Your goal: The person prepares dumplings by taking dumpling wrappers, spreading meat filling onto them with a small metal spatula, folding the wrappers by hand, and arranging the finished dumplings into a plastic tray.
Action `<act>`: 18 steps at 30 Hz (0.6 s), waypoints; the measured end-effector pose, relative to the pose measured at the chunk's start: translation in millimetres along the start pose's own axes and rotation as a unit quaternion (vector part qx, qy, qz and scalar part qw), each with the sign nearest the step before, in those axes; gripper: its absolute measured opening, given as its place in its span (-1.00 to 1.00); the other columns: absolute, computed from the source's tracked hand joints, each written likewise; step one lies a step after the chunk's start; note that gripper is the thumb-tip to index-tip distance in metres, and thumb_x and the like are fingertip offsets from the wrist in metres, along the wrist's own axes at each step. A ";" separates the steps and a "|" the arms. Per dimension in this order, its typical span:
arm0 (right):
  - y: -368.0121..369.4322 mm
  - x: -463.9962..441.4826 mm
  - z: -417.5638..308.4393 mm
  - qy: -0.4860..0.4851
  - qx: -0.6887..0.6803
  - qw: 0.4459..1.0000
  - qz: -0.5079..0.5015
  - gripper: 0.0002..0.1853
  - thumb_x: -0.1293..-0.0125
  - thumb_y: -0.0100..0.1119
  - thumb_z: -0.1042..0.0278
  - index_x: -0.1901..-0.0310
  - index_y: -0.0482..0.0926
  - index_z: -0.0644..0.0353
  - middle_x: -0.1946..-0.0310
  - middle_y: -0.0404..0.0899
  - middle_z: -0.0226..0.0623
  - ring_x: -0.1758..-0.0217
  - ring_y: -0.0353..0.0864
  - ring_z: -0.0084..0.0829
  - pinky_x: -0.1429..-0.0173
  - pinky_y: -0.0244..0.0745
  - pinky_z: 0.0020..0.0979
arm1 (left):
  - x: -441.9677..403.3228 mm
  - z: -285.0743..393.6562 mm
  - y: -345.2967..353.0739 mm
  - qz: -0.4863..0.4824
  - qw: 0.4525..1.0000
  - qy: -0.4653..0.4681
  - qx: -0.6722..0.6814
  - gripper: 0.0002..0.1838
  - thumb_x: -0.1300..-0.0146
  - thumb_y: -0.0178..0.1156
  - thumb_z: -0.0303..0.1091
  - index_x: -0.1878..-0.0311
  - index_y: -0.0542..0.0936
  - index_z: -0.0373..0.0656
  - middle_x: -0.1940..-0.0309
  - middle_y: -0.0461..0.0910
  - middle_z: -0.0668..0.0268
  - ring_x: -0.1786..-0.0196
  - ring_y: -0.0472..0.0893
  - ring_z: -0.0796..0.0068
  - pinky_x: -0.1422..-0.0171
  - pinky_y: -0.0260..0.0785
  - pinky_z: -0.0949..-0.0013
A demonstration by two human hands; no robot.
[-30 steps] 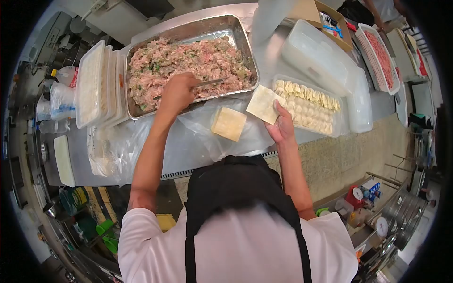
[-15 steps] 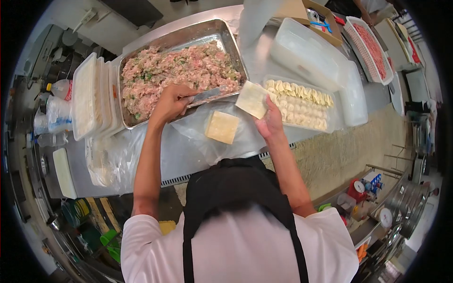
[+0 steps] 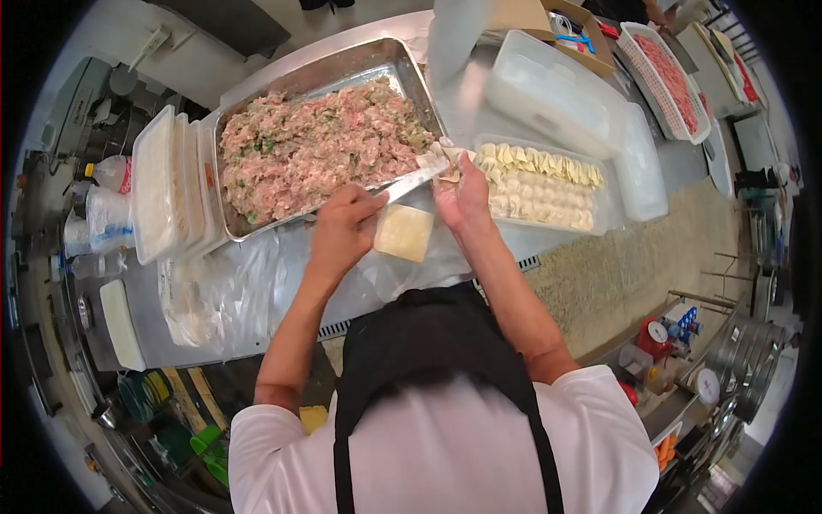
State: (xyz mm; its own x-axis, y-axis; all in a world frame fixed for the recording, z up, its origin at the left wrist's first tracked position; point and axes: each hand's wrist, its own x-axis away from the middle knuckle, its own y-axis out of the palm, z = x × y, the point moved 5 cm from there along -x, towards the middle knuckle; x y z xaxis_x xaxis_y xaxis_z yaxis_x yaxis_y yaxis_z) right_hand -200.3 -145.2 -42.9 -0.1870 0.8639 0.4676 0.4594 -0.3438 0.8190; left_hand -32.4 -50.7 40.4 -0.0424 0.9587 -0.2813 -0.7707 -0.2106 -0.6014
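My left hand [image 3: 344, 230] is closed round the handle of a flat metal spatula [image 3: 413, 182], its blade reaching right to the dumpling wrapper [image 3: 463, 157]. That wrapper is cupped and partly folded in my right hand [image 3: 465, 199], whose fingers are closed on it; the blade tip touches it. Below the blade, a stack of square yellowish wrappers [image 3: 403, 233] lies on plastic sheeting. Pink minced meat with green bits [image 3: 325, 146] fills much of a metal tray [image 3: 347, 79] ahead of my left hand. Rows of folded dumplings [image 3: 541, 187] sit in a clear container [image 3: 548, 229] beside my right hand.
Lidded plastic containers [image 3: 158, 188] stand at the left, near bottles [image 3: 111, 167]. Empty translucent boxes [image 3: 556, 94] lie behind the dumplings. Farther right is a white basket of pink meat [image 3: 664, 77]. A white board [image 3: 122, 325] rests at the table's left end.
My left hand has moved right, bringing the spatula from the meat tray to the wrapper. My right hand has shifted slightly left, and its wrapper has gone from flat to partly folded.
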 end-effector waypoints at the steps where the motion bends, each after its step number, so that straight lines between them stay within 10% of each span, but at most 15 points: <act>1: 0.8 0.5 0.2 0.003 0.002 1.000 -0.003 -0.55 -0.62 -0.29 0.25 -0.35 0.28 0.39 -0.30 0.42 -0.01 -0.40 0.40 -0.15 -0.56 0.21 -0.06 | 2.5 -16.3 18.1 -0.012 1.000 -0.001 0.003 -0.72 -0.04 0.32 -0.68 0.16 0.78 -0.20 0.46 0.60 0.22 0.39 0.57 0.42 0.32 0.35 0.37; 6: 7.3 17.4 -16.5 0.063 0.031 0.960 -0.273 -0.45 -0.34 0.00 0.42 -0.35 0.28 0.39 -0.32 0.41 -0.01 -0.42 0.38 -0.20 -0.52 0.27 -0.19 | -5.8 -17.5 8.1 -0.062 0.997 -0.042 0.029 -0.72 -0.09 0.30 -0.62 0.12 0.78 -0.18 0.47 0.60 0.16 0.42 0.58 0.34 0.32 0.37 0.31; 10: -8.4 18.2 -17.8 -0.075 0.310 0.928 -0.195 -0.38 -0.15 0.11 0.54 -0.32 0.35 0.38 -0.25 0.51 -0.10 -0.33 0.49 -0.19 -0.40 0.40 -0.24 | -8.3 -7.0 -11.2 -0.058 0.993 -0.091 0.047 -0.66 -0.05 0.33 -0.66 0.08 0.77 -0.18 0.45 0.62 0.24 0.37 0.55 0.45 0.28 0.34 0.40; 12: -10.3 19.1 -16.6 -0.176 0.565 0.789 -0.166 -0.40 -0.05 0.25 0.57 -0.23 0.46 0.38 -0.08 0.63 -0.11 -0.14 0.65 -0.24 -0.26 0.51 -0.29 | -7.6 1.6 -11.3 -0.104 0.994 -0.037 0.023 -0.67 -0.06 0.28 -0.64 0.08 0.78 -0.17 0.41 0.66 0.16 0.42 0.58 0.32 0.31 0.39 0.29; 16: 1.1 25.1 -17.9 -0.359 0.660 0.629 -0.197 -0.77 -0.24 0.31 0.39 0.10 0.66 0.28 0.31 0.71 -0.24 0.20 0.68 -0.51 0.04 0.56 -0.40 | -3.5 13.8 -13.5 -0.169 0.981 -0.099 -0.004 -0.66 -0.06 0.27 -0.65 0.07 0.77 -0.17 0.36 0.68 0.15 0.40 0.59 0.31 0.30 0.39 0.29; 18: -5.2 22.1 -27.8 -0.308 0.657 0.665 -0.176 -0.77 -0.29 0.29 0.30 0.12 0.66 0.27 0.34 0.70 -0.13 0.23 0.70 -0.34 0.06 0.55 -0.33 | -5.6 17.0 -34.7 -0.130 0.986 -0.104 -0.001 -0.66 -0.09 0.28 -0.64 0.04 0.76 -0.18 0.38 0.67 0.16 0.40 0.57 0.34 0.29 0.38 0.31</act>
State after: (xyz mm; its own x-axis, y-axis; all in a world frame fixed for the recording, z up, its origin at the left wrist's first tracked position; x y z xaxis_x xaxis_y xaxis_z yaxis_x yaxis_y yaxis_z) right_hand -231.0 -134.5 -27.6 -0.2786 0.9320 -0.2316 0.9190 0.1888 -0.3460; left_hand -16.2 -45.5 75.6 0.0260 0.9988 0.0423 -0.7712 0.0470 -0.6349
